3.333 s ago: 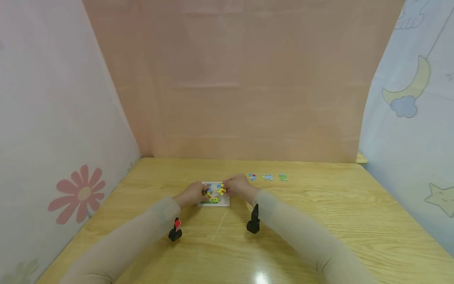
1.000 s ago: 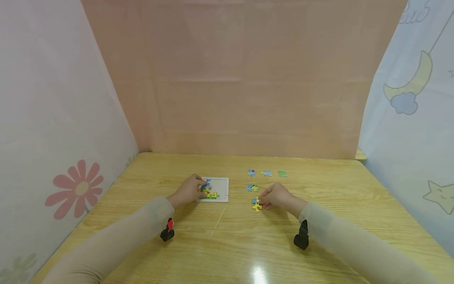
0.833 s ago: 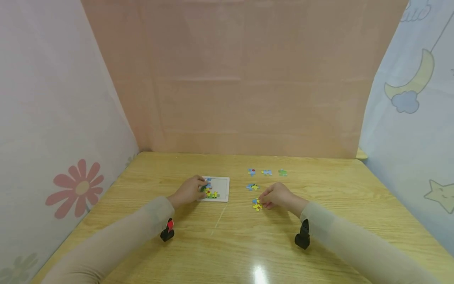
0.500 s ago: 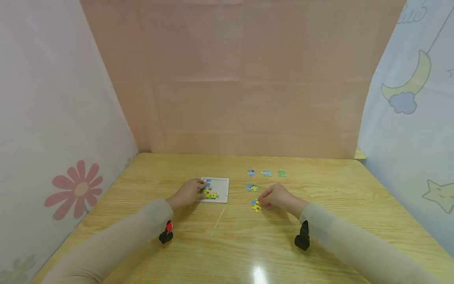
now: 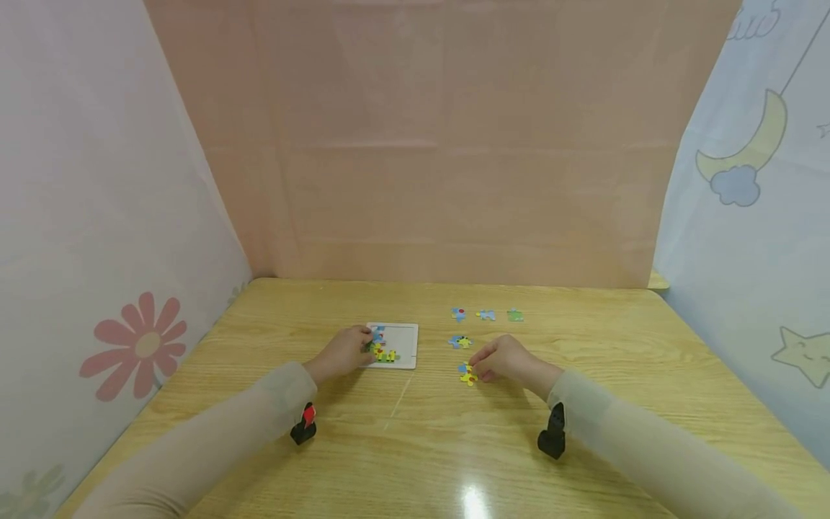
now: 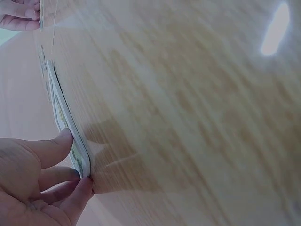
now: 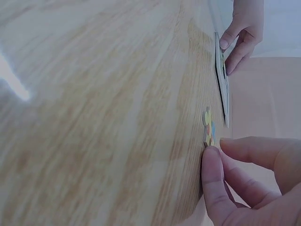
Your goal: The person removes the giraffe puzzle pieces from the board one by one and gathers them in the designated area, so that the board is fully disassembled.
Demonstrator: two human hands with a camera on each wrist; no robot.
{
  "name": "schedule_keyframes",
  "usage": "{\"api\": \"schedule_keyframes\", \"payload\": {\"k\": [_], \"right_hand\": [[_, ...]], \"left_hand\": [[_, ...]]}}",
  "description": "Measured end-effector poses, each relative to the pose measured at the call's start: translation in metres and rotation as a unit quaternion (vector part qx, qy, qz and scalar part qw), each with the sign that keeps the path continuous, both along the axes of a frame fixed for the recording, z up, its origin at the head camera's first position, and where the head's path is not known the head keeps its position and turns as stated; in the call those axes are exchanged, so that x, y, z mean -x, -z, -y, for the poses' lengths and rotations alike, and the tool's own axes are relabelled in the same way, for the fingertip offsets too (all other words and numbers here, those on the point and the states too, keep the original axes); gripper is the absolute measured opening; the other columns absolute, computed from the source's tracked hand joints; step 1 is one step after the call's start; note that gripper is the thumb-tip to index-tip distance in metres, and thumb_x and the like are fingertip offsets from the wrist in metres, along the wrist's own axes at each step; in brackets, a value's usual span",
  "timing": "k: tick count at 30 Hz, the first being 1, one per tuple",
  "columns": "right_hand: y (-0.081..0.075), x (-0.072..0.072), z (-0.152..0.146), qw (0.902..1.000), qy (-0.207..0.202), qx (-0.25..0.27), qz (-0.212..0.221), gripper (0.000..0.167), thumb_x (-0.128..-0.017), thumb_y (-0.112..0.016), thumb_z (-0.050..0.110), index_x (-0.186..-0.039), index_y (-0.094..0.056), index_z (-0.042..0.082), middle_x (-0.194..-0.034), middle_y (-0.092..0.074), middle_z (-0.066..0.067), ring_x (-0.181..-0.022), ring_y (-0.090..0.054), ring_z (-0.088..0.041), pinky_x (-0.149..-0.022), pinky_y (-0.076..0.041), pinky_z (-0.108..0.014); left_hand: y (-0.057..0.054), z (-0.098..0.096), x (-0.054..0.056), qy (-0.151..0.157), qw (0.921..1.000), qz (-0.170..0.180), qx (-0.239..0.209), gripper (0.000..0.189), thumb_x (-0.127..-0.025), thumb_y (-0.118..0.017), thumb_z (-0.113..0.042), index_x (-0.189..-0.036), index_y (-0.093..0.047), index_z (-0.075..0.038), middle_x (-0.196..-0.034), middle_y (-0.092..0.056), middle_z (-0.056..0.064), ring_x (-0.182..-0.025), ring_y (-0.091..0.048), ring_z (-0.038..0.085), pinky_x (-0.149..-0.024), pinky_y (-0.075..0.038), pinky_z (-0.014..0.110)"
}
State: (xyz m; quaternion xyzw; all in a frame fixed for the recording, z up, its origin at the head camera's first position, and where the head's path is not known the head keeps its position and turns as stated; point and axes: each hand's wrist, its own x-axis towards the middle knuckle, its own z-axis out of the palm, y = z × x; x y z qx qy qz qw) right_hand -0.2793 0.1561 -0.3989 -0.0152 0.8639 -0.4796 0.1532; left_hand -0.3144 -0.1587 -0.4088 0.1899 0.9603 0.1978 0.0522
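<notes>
A small white puzzle tray (image 5: 405, 347) lies on the table, its left side holding blue, green and yellow puzzle pieces (image 5: 387, 355). My left hand (image 5: 342, 353) grips the tray's left side; in the left wrist view the thumb lies over the rim and fingertips touch the outer edge. Right of the tray, my right hand (image 5: 511, 359) pinches the right edge of a yellow and blue puzzle piece (image 5: 467, 375) at table level. In the right wrist view, thumb and forefinger meet at that piece's near end. The left fingers cover part of the tray.
Behind the right hand lies a blue and yellow piece (image 5: 460, 342). Farther back are a blue piece with a red spot (image 5: 459, 313), a light blue piece (image 5: 486, 315) and a green piece (image 5: 515, 315). A brown backdrop (image 5: 447, 216) stands at the table's far edge.
Since the earliest frame, my right hand has moved from the tray to the right, and the yellow and blue piece is now off the tray. Both hands stay nearly still over the last second.
</notes>
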Motion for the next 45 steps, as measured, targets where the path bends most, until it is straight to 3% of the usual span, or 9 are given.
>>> {"api": "schedule_keyframes", "payload": {"k": [7, 16, 28, 34, 39, 45], "right_hand": [[-0.003, -0.001, 0.000, 0.9997, -0.020, 0.017, 0.003, 0.017, -0.084, -0.070, -0.001, -0.100, -0.070, -0.009, -0.097, -0.073, -0.013, -0.069, -0.065, -0.014, -0.070, -0.059, -0.030], [-0.008, 0.011, 0.011, 0.9997, -0.002, 0.024, -0.001, 0.022, -0.090, -0.065, 0.006, -0.107, -0.069, -0.008, -0.104, -0.072, -0.016, -0.077, -0.067, -0.014, -0.072, -0.057, -0.030], [-0.018, 0.034, 0.062, 0.9990, -0.019, 0.039, -0.014, 0.023, -0.091, -0.063, 0.004, -0.109, -0.068, -0.008, -0.106, -0.071, -0.021, -0.086, -0.071, -0.026, -0.083, -0.058, -0.036], [-0.014, 0.048, 0.088, 0.9968, -0.042, 0.069, -0.004, 0.023, -0.088, -0.067, 0.003, -0.109, -0.068, -0.008, -0.106, -0.070, -0.018, -0.080, -0.069, -0.021, -0.082, -0.058, -0.036], [-0.005, 0.056, 0.107, 0.9969, -0.068, 0.040, -0.005, 0.023, -0.086, -0.071, 0.006, -0.106, -0.070, -0.004, -0.098, -0.072, -0.012, -0.073, -0.068, -0.015, -0.076, -0.059, -0.031], [0.003, 0.055, 0.124, 0.9954, -0.092, -0.017, -0.022, 0.018, -0.081, -0.075, 0.007, -0.097, -0.072, 0.000, -0.080, -0.072, -0.007, -0.065, -0.063, -0.013, -0.067, -0.054, -0.026]], "left_hand": [[0.001, 0.000, -0.003, 0.005, 0.9999, -0.011, -0.002, 0.051, -0.089, -0.070, -0.016, -0.134, -0.054, 0.001, -0.143, -0.049, 0.021, -0.132, -0.045, 0.039, -0.108, -0.040, 0.049], [0.000, -0.003, -0.006, 0.000, 0.9999, -0.008, 0.009, 0.046, -0.091, -0.068, -0.015, -0.132, -0.056, 0.001, -0.142, -0.050, 0.020, -0.132, -0.046, 0.039, -0.108, -0.040, 0.048], [0.000, -0.003, -0.007, 0.003, 0.9999, 0.009, 0.008, 0.045, -0.092, -0.067, -0.016, -0.132, -0.056, 0.001, -0.146, -0.045, 0.017, -0.136, -0.042, 0.037, -0.110, -0.038, 0.047], [-0.005, -0.003, -0.005, 0.025, 0.9993, 0.028, 0.001, 0.050, -0.091, -0.066, -0.016, -0.134, -0.051, 0.003, -0.148, -0.041, 0.019, -0.136, -0.040, 0.037, -0.110, -0.038, 0.047], [-0.001, -0.002, -0.002, 0.037, 0.9988, 0.031, 0.004, 0.052, -0.091, -0.067, -0.018, -0.135, -0.050, 0.004, -0.147, -0.040, 0.021, -0.136, -0.039, 0.038, -0.111, -0.036, 0.047], [0.007, 0.000, 0.001, 0.038, 0.9990, 0.022, 0.002, 0.051, -0.091, -0.067, -0.018, -0.135, -0.050, 0.003, -0.147, -0.040, 0.021, -0.136, -0.040, 0.037, -0.110, -0.038, 0.046]]}}
